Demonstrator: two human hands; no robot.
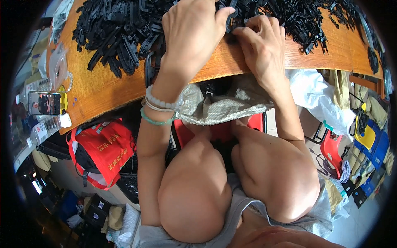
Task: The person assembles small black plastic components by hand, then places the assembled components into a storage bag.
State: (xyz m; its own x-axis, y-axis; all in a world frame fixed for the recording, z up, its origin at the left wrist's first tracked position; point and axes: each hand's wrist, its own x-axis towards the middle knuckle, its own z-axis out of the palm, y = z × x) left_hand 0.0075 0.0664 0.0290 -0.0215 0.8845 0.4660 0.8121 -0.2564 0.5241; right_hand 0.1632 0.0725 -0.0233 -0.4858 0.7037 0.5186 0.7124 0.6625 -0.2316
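Note:
Both hands work at the near edge of a wide heap of small black plastic parts (120, 37) on a wooden table. The back of my left hand (192, 35) faces up; its thumb reaches right beside a black part, and its other fingers are mostly hidden. Close by on the right, my right hand (264, 47) has its fingers bent and drawn together towards the thumb. Whatever lies between the fingers of either hand is too hidden to name. By my left wrist, a longer black plastic piece (152, 68) sits at the table edge.
The wooden tabletop (97, 101) curves across the view. A phone (44, 103) and plastic bottles (41, 131) stand at its left. Below hang a woven sack (223, 108) and a red bag (103, 151). White plastic bags (316, 97) and a red stool (333, 151) are on the right.

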